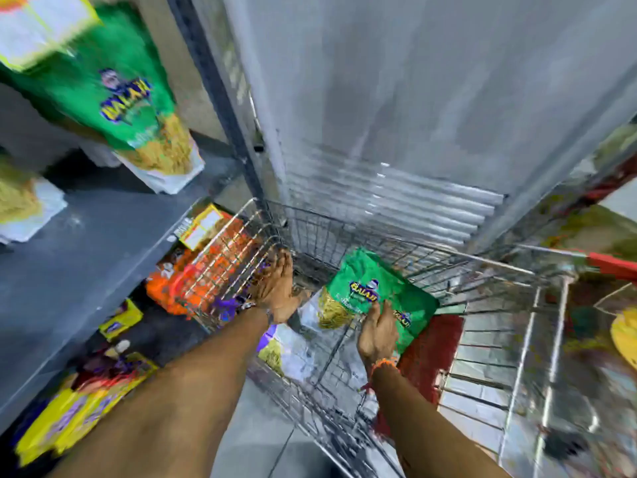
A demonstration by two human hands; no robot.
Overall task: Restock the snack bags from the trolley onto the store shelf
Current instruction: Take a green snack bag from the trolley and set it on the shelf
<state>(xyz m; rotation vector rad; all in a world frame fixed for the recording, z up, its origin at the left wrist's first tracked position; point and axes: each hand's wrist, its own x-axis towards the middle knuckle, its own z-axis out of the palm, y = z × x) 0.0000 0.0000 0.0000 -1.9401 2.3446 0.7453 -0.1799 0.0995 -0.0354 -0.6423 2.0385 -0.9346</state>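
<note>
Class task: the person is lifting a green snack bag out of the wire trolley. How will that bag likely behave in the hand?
The green snack bag probably flexes, since its film looks creased. It seems light: the right hand alone lifts it at one edge. The glossy film may slip.

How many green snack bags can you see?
3, maybe more hidden. One green bag is in the trolley, held by the right hand. Another stands on the shelf. A third peeks in at the left edge.

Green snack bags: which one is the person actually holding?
The green snack bag down in the wire trolley, gripped by the right hand. The other green bag stands untouched on the grey shelf.
</note>
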